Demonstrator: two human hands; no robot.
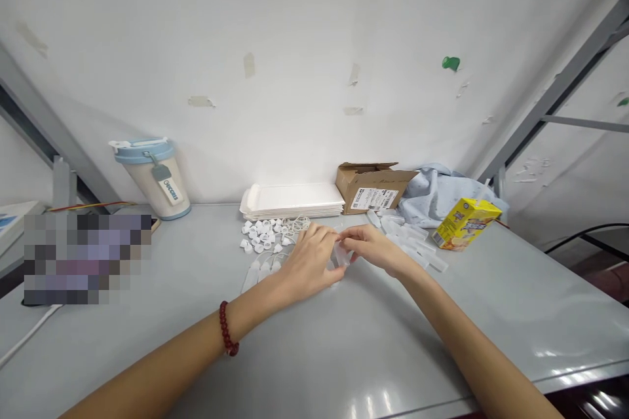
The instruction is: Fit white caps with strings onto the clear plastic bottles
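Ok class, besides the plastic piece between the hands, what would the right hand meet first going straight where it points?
Probably the left hand, towards which the right hand points from close by, across the plastic piece; exact depth is unclear.

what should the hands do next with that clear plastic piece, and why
Probably steady the clear plastic piece with the left hand and turn it slightly with the right hand to check its ends. Both hands have fingers on it and partly hide it, and loose white caps lie near the left hand, so a small turn seems best.
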